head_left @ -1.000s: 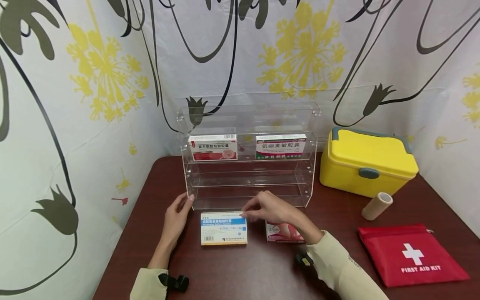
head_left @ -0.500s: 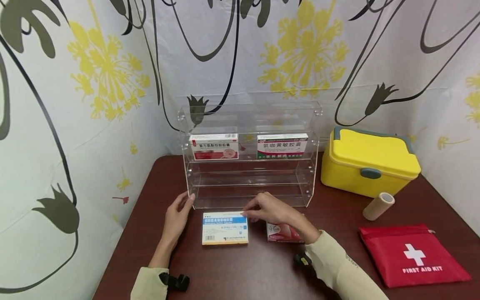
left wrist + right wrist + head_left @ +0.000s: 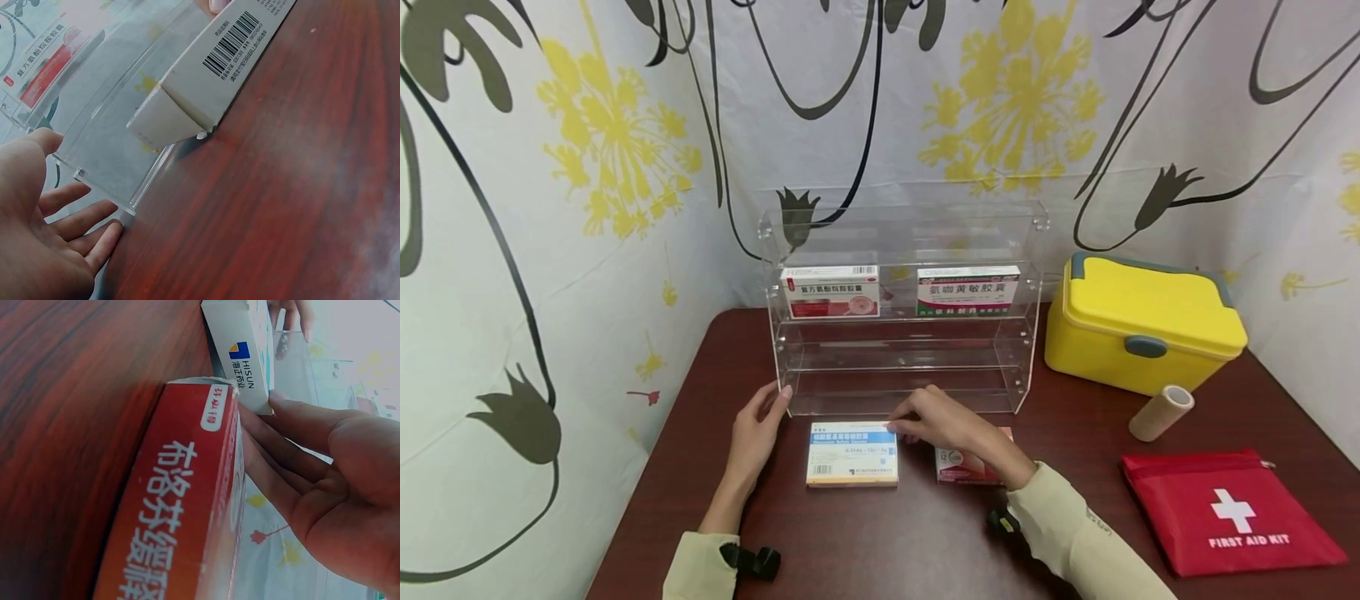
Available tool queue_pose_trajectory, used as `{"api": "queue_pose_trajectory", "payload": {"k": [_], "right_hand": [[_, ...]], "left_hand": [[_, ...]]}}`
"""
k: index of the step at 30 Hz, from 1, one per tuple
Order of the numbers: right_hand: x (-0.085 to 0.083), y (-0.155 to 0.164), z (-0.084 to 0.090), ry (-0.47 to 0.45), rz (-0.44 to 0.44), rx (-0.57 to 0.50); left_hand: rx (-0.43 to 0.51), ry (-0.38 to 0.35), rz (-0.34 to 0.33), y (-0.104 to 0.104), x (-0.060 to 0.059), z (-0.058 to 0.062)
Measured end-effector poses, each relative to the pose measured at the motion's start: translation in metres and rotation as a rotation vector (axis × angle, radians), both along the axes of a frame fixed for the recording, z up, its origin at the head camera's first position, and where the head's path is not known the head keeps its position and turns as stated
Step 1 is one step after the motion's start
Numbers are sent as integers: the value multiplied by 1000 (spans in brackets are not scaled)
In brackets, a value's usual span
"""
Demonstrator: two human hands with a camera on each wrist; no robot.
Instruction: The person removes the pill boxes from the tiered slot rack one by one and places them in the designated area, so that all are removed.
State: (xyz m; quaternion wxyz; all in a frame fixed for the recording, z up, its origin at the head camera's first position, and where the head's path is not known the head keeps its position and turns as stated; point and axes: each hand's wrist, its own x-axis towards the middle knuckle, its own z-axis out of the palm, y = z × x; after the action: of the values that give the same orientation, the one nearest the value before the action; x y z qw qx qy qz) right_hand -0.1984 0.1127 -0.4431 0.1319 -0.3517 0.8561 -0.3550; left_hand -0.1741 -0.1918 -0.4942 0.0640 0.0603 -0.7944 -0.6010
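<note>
Head view of a dark red-brown table (image 3: pixel 865 542) set in a corner lined with a flower-printed cloth (image 3: pixel 587 167). A clear acrylic shelf rack (image 3: pixel 901 310) stands at the back of the table; its upper shelf carries a red-and-white medicine box (image 3: pixel 831 292) on the left and a green-and-white medicine box (image 3: pixel 968 291) on the right, well apart from each other. Directly in front of the rack lies a white-and-blue medicine box (image 3: pixel 852 453), flat on the table with its printed face up. The right hand (image 3: pixel 942 421) reaches over from the right, its extended fingertips touching the upper right corner of this box; the right wrist view shows the fingers straight and lying against the box end, not curled round it. Beneath and just behind the right hand lies a red medicine box (image 3: pixel 967 467), beside the white-and-blue one; in the right wrist view the two boxes appear almost corner to corner. The left hand (image 3: pixel 754 435) rests on the table at the rack's lower left corner, fingers relaxed and spread, the fingertips at the acrylic edge, holding nothing. To the right of the rack stand a yellow case (image 3: pixel 1142 325) with a grey latch, a beige bandage roll (image 3: pixel 1161 412) lying on its side, and a red first-aid pouch (image 3: pixel 1228 512).
</note>
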Motion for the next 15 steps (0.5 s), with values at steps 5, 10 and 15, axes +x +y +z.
{"api": "queue_pose_trajectory", "payload": {"k": [5,10,15], "right_hand": [[1,-2,-3,23,-21,34],[2,-5,-5,58,-46,59],[3,-7,-6,79,-61,75]], "left_hand": [[-13,-9,-5,0,0,1],[-10,-16,-8,-1,0,0],[-12,-19,-6,-1,0,-1]]}}
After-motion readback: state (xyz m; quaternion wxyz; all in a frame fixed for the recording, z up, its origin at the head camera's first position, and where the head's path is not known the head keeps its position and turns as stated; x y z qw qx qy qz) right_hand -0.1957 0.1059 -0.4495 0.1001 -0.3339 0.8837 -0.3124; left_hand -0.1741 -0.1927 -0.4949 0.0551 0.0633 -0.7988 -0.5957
